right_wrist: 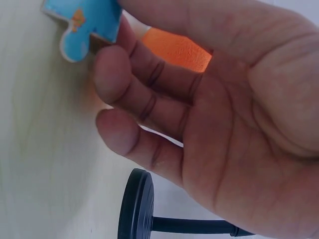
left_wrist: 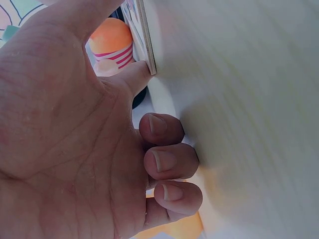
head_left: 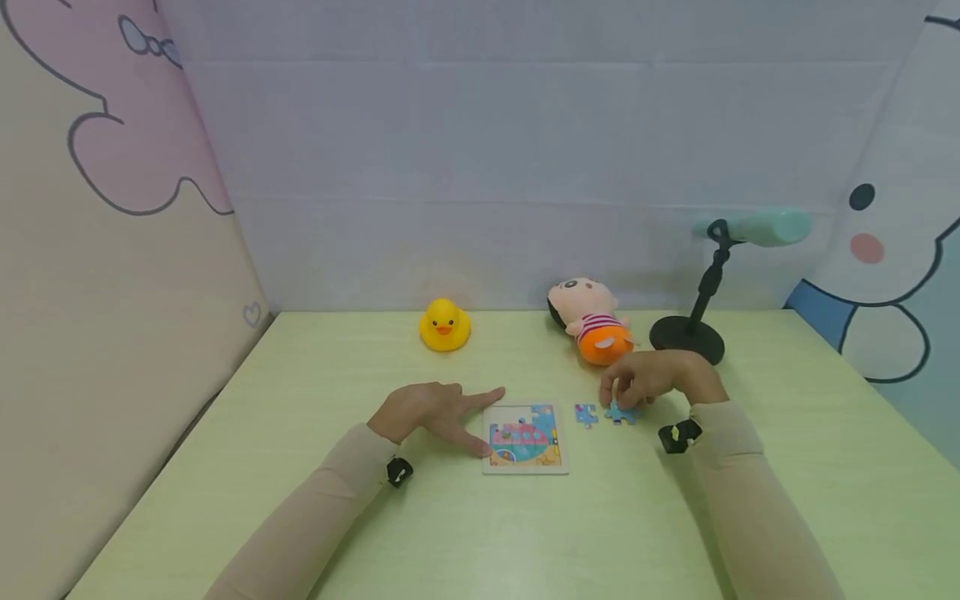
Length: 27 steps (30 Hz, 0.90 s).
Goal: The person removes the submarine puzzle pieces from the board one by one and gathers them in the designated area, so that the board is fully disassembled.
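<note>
A pale yellow-green desk (head_left: 480, 542), faintly grained, runs back to a greyish-lilac wall (head_left: 450, 150) crossed by level creases. The cream wall (head_left: 112, 333) on the left carries a pink cartoon shape (head_left: 142, 162) outlined in dark blue and a small heart (head_left: 252, 314); on the right, a white cartoon figure (head_left: 892, 267) shows a dark eye and a pink cheek. Along the far part of the desk sit a yellow duck (head_left: 444, 327), a plush doll (head_left: 592, 323) lying in striped top and orange bottoms, and a black stand (head_left: 705, 292) bearing a mint-green cylinder (head_left: 772, 227). Nearer, about the middle, the puzzle board (head_left: 525, 471) lies flat, partly filled, its upper left bare of pieces. The left hand (head_left: 435, 410) has a released grip: index finger and thumb spread straight against the board's left side, the other fingers loosely bent. Right of the board, a loose piece (head_left: 587, 415) lies on the desk, and just beyond it the right hand (head_left: 652, 377) grasps a blue piece (right_wrist: 82, 25) in a pinching grip, near the doll.
</note>
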Tool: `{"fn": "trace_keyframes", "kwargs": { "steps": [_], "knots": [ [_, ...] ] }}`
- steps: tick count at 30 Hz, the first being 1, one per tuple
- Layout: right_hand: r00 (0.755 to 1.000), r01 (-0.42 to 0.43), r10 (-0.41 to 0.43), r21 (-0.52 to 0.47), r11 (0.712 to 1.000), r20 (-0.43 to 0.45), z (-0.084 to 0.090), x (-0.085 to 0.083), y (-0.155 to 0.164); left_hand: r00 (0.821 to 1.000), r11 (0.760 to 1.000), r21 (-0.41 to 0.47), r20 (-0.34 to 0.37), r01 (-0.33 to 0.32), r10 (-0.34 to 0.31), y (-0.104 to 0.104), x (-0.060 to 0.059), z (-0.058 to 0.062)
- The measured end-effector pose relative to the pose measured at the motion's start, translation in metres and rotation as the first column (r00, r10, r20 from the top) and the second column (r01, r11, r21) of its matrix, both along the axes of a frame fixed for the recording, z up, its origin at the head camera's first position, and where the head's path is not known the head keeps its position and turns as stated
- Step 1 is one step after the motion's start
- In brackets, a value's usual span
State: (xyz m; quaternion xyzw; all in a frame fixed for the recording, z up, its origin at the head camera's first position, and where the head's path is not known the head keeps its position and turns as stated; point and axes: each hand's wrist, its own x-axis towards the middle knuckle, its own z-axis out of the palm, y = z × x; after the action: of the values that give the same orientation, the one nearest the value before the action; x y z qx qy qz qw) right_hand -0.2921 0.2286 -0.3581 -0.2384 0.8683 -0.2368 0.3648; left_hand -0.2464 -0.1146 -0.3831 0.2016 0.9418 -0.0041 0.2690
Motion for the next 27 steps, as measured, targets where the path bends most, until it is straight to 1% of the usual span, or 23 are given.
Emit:
{"fn": "trace_keyframes", "kwargs": {
  "steps": [12, 23, 26, 27],
  "knots": [
    [1.000, 0.013, -0.013, -0.004, 1.000, 0.004, 0.0006, -0.0009, 0.0006, 1.000, 1.000, -0.006, 0.005, 0.001, -0.001, 0.0005, -0.0011, 0.0012],
    [0.999, -0.003, 0.003, -0.008, 1.000, -0.034, 0.0046, 0.0009, -0.0042, 1.000, 1.000, -0.011, 0.001, 0.008, -0.008, 0.0005, -0.0009, 0.0012],
    [0.999, 0.003, -0.003, -0.008, 1.000, -0.039, 0.0062, 0.0015, -0.0061, 1.000, 1.000, -0.011, 0.002, 0.007, -0.007, 0.0003, -0.0012, 0.0005],
    [0.999, -0.007, 0.006, -0.013, 1.000, -0.045, 0.0070, 0.0017, -0.0066, 1.000, 1.000, -0.011, 0.001, 0.005, -0.005, 0.0002, -0.0013, 0.0002]
  ]
}}
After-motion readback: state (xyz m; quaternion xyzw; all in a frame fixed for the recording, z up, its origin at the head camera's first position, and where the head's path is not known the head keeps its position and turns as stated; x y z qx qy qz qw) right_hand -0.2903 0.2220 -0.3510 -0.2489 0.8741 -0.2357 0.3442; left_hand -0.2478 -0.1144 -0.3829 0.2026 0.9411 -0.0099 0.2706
